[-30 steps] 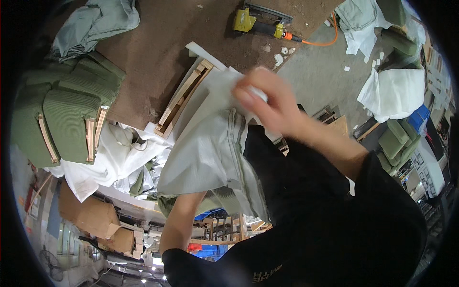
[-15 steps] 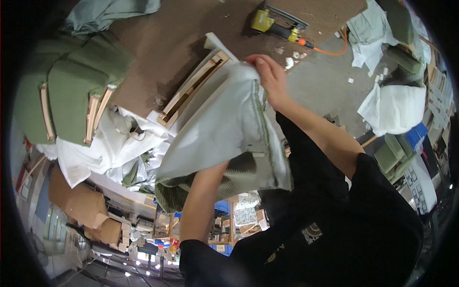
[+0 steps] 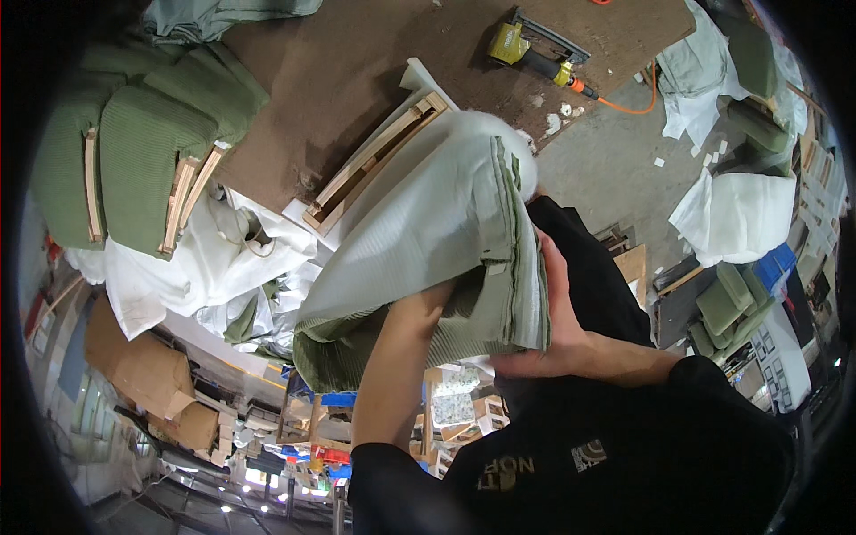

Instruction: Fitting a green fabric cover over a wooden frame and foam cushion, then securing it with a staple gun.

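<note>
A pale green ribbed fabric cover (image 3: 419, 241) is draped over a wooden frame (image 3: 374, 160) with white padding (image 3: 486, 125), which leans at the edge of a brown worktable (image 3: 339, 71). My left forearm (image 3: 397, 366) reaches up under the cover's lower edge, and the hand itself is hidden inside the fabric. My right hand (image 3: 555, 325) grips the cover's folded hem on the right side, close to my chest. Darker green fabric shows at the hem.
A yellow nail gun (image 3: 526, 53) with an orange hose (image 3: 624, 102) lies on the table's far side. Green upholstered cushions on wooden frames (image 3: 134, 160) sit at the left beside white wadding (image 3: 205, 267). White fabric piles (image 3: 740, 214) and cardboard (image 3: 143, 374) lie on the floor.
My right hand slid from the top of the cover down to its lower hem near my chest. The cover now hangs further down the frame, and my left arm has gone in under it.
</note>
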Demonstrator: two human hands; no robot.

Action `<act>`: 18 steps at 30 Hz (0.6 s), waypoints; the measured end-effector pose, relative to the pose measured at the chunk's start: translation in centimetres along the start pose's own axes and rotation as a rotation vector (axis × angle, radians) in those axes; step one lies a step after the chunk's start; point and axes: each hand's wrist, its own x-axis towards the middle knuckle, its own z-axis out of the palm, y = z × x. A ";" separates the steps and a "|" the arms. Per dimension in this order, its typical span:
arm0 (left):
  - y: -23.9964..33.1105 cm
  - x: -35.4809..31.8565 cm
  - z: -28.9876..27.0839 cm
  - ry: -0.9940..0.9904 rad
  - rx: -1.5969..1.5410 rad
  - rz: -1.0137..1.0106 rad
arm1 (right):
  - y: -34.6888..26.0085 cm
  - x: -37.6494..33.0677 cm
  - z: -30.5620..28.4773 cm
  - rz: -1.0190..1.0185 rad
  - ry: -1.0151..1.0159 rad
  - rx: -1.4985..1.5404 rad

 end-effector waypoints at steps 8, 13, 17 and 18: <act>1.6 5.6 1.3 -0.001 -0.005 0.076 | 0.5 3.8 -3.0 -0.011 0.118 -0.155; 1.7 4.6 1.1 -0.006 -0.022 0.106 | -0.3 5.6 -2.3 -0.125 0.273 0.024; 1.9 -1.7 -0.1 -0.010 -0.018 0.138 | 2.3 7.5 -2.8 0.390 0.366 0.620; 2.1 -1.6 -0.5 -0.008 -0.016 0.140 | 3.6 8.0 -2.7 0.421 0.423 0.651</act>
